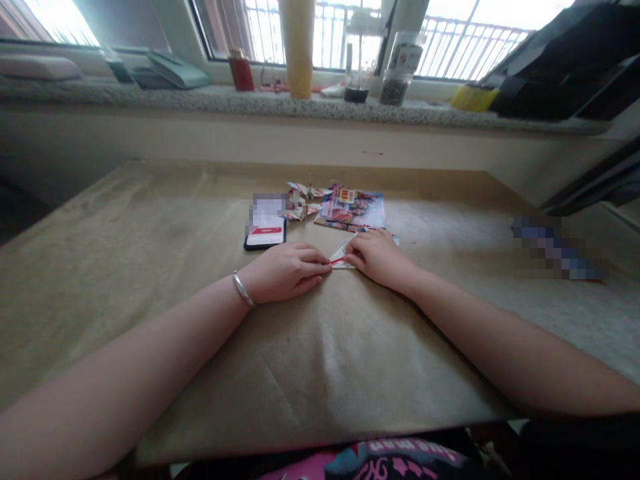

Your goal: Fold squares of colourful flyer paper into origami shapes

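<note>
A small piece of folded paper (340, 257), white with a red stripe, lies on the table between my two hands. At its left corner, the fingertips of my left hand (290, 270) are closed together and hold it down. My right hand (377, 257) has its fingers bent and pinches the paper's right side, hiding much of it. Two folded paper cranes (301, 208) stand just beyond. Beside them lies a colourful printed leaflet (356, 208). A phone (265, 237) with a lit, partly blurred screen lies beyond my left hand.
A tan cover lies over the table (300, 373). A blurred bluish object (555, 250) sits at the right. Along the granite windowsill (200, 100) stand a red bottle (241, 72), a tall yellow cylinder (299, 50), clear containers (399, 70) and a black bag (550, 73).
</note>
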